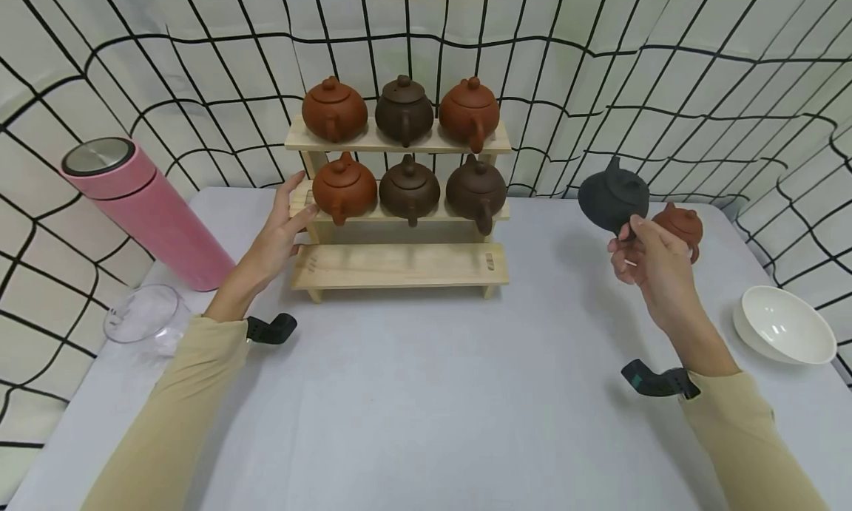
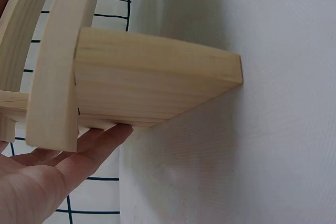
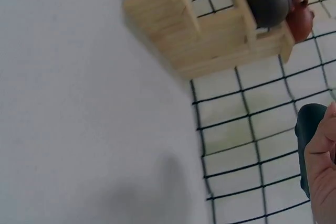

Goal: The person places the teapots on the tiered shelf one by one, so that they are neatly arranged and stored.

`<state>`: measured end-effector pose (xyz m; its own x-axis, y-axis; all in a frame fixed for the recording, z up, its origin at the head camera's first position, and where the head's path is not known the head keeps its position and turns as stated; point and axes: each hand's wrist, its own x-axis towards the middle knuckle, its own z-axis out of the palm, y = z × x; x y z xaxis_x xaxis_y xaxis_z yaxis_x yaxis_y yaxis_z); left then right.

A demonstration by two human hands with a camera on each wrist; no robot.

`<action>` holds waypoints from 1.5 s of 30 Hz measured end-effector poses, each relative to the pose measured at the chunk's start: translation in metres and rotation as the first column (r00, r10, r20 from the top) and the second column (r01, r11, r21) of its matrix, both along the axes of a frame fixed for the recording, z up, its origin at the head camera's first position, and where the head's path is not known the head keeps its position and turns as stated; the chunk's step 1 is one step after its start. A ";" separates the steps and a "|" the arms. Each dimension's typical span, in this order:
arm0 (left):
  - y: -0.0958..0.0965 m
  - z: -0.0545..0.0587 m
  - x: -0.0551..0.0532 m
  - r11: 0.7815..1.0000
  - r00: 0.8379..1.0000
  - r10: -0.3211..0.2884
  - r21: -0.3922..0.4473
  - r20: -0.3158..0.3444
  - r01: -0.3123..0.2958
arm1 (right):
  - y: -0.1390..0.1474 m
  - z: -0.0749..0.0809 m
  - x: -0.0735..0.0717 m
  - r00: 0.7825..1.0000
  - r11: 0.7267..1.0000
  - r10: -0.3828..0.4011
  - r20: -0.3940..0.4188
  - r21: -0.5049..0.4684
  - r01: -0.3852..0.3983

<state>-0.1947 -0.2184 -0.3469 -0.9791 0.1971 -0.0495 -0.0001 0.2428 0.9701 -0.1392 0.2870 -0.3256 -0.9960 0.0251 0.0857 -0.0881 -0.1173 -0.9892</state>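
Note:
My right hand (image 1: pixel 659 263) pinches a black clay teapot (image 1: pixel 611 197) by its near end, clear above the table. In the right wrist view, only part of this black teapot (image 3: pixel 310 140) and the thumb side of the hand (image 3: pixel 323 177) show. A three-tier wooden shelf (image 1: pixel 399 267) stands in the middle. Against its left side rests my left hand (image 1: pixel 269 237), with its fingers fairly straight along the wood in the left wrist view. Several reddish and dark brown teapots, such as a brown one (image 1: pixel 404 112), sit on the top and middle tiers. The bottom tier is bare.
Behind the raised teapot, a small reddish teapot (image 1: pixel 685 226) stands on the table. A white bowl (image 1: pixel 785 326) is at the right edge. On the left are a tilted-looking pink thermos (image 1: pixel 153 215) and a clear glass vessel (image 1: pixel 143 315). Black wire mesh (image 1: pixel 566 75) surrounds the table's back and sides.

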 end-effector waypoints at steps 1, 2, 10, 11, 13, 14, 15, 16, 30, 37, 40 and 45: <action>0.000 0.000 0.000 1.000 1.000 0.002 -0.006 -0.001 -0.002 | -0.005 0.008 0.003 0.999 1.000 0.020 -0.029 -0.007 -0.020; -0.001 0.000 0.000 1.000 1.000 0.004 -0.011 -0.001 -0.004 | -0.010 0.016 0.006 0.997 0.999 0.043 -0.058 -0.009 -0.044; 0.000 0.001 -0.001 1.000 1.000 0.005 -0.021 -0.002 -0.005 | -0.059 0.069 0.031 0.969 0.974 0.224 -0.100 0.021 -0.223; 0.000 0.001 -0.002 1.000 1.000 0.003 -0.021 -0.003 -0.003 | -0.064 0.072 0.034 0.962 0.967 0.255 -0.095 0.033 -0.253; 0.001 0.001 -0.002 1.000 1.000 0.001 -0.023 -0.004 -0.001 | -0.075 0.076 0.039 0.944 0.949 0.314 -0.099 0.067 -0.308; 0.002 0.001 -0.002 1.000 1.000 0.001 -0.028 -0.006 -0.001 | -0.080 0.077 0.042 0.934 0.939 0.342 -0.100 0.078 -0.335; 0.002 0.001 -0.002 1.000 1.000 0.000 -0.031 -0.007 -0.001 | -0.085 0.077 0.044 0.923 0.927 0.372 -0.098 0.088 -0.365; 0.003 0.001 -0.002 1.000 1.000 0.000 -0.031 -0.007 0.000 | -0.090 0.076 0.046 0.911 0.915 0.401 -0.096 0.100 -0.392; 0.000 0.000 0.001 1.000 1.000 0.006 -0.025 -0.017 -0.006 | -0.175 0.015 0.057 0.764 0.752 0.620 0.180 0.142 -0.644; -0.001 0.001 0.003 1.000 1.000 0.011 -0.024 -0.017 -0.011 | -0.204 -0.008 0.041 0.773 0.758 0.601 0.203 0.162 -0.631; 0.000 0.000 0.002 1.000 1.000 0.011 -0.026 -0.017 -0.011 | -0.212 -0.012 0.033 0.790 0.773 0.583 0.189 0.170 -0.611; 0.001 0.001 0.002 0.999 1.000 0.007 -0.041 -0.027 -0.008 | -0.223 -0.016 0.023 0.810 0.796 0.551 0.199 0.166 -0.582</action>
